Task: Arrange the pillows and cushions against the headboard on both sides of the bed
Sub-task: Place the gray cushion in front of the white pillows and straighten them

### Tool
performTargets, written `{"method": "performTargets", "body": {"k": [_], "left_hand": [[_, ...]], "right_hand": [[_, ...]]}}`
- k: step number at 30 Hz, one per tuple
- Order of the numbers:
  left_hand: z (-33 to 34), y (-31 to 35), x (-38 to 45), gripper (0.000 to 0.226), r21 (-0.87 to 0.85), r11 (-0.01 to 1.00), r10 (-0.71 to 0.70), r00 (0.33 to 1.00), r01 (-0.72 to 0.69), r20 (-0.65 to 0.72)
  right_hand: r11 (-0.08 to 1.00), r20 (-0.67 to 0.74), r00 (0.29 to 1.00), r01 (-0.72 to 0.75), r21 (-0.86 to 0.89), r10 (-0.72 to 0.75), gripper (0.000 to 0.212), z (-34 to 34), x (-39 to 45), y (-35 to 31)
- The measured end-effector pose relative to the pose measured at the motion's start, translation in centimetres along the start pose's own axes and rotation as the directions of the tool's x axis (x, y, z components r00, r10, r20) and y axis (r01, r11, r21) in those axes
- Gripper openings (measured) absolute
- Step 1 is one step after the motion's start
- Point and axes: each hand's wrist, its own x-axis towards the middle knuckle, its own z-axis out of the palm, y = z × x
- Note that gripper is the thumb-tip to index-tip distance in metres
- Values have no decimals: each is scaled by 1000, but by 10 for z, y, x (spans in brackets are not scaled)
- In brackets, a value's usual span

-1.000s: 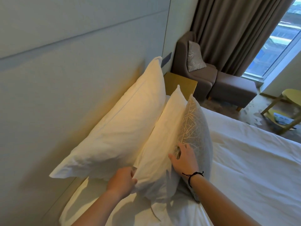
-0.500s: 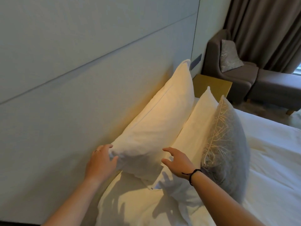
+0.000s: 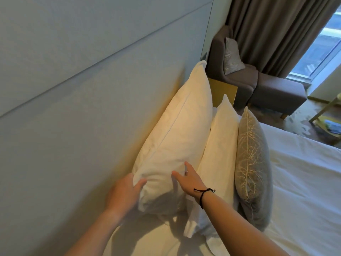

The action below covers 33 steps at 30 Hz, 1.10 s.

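A large white pillow [image 3: 177,130] leans upright against the padded headboard [image 3: 92,108]. In front of it stands a smaller white pillow [image 3: 221,145], then a grey cushion [image 3: 252,154] with a pale branch pattern, all on the white bed [image 3: 304,182]. My left hand [image 3: 123,191] grips the near end of the large pillow, thumb on its front and fingers behind. My right hand [image 3: 188,180], with a black cord on the wrist, lies flat with spread fingers on the large pillow's front, at the gap beside the smaller pillow.
A wooden bedside table [image 3: 223,91] sits past the pillows. Beyond it are a brown armchair [image 3: 239,78] holding a silver cushion [image 3: 231,56], a footstool [image 3: 276,93], dark curtains [image 3: 276,30], a window [image 3: 321,48] and a yellow side table [image 3: 328,111].
Both hands left the smaller pillow and cushion and moved to the large pillow. My left hand now holds its near end and my right hand presses its front. The pillow stands more upright.
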Motion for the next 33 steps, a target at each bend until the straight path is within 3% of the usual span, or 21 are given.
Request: {"method": "performTargets", "body": {"k": [5,11,19,26,29,31,33], "left_hand": [[-7,9,18,40,14,996,88,996,-89,12],[-24,18,23,40,38,990,138,990,-138,-2],[-58,36,-2,35,67,978,204,975,-199,-82],[-55,34,-2,34,128,981,148,989,-146,-7],[-55,35,9,43,-115,993,24,995,-13,101],[-57,39,16,52,-318,946,-10,984,67,176],[-59,39,19,47,-381,919,-47,989,98,142]], "right_hand": [[998,-64,997,-40,44,43,96,17,13,-19],[998,-45,999,-17,53,20,96,21,13,-25],[977,30,999,30,-212,-25,125,34,2,-32],[979,115,993,60,-192,-38,112,17,-4,-19],[985,126,990,81,-152,-62,106,15,-4,-19],[986,123,989,97,-132,-81,105,14,-3,-22],[986,124,987,118,-115,-104,104,13,-2,-23]]}}
